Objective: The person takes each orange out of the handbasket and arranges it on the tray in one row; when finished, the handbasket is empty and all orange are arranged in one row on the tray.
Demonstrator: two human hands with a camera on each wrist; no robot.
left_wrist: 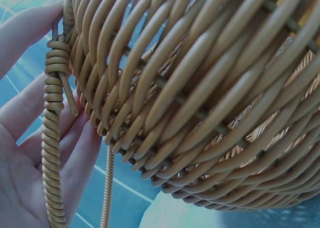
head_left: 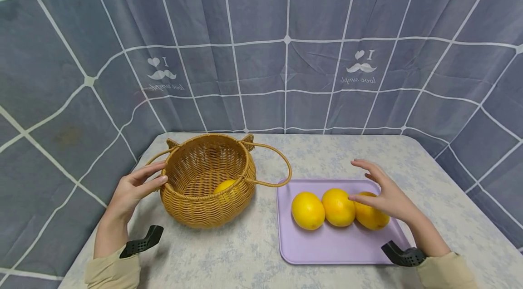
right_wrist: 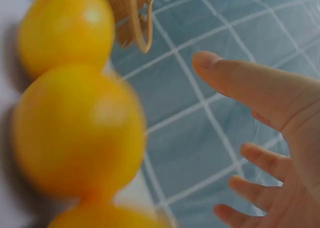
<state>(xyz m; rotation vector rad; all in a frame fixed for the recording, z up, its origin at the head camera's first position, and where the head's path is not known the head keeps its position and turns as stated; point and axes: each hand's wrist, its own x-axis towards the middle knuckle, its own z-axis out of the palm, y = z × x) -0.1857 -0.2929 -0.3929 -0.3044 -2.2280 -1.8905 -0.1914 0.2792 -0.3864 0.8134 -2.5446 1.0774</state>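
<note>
A round wicker basket with two loop handles stands on the left of the table, and one yellow fruit lies inside it. My left hand touches the basket's left rim. In the left wrist view its fingers lie fairly straight against the weave, behind a twisted handle. Three yellow, lemon-like fruits lie in a row on a lilac tray: a left one, a middle one and a right one. Over the right fruit hovers my right hand, fingers spread, holding nothing.
A pale patterned cloth covers the table. Grey-blue checked curtains hang behind it and along both sides. One basket handle sticks out to the right, near the tray's upper left corner.
</note>
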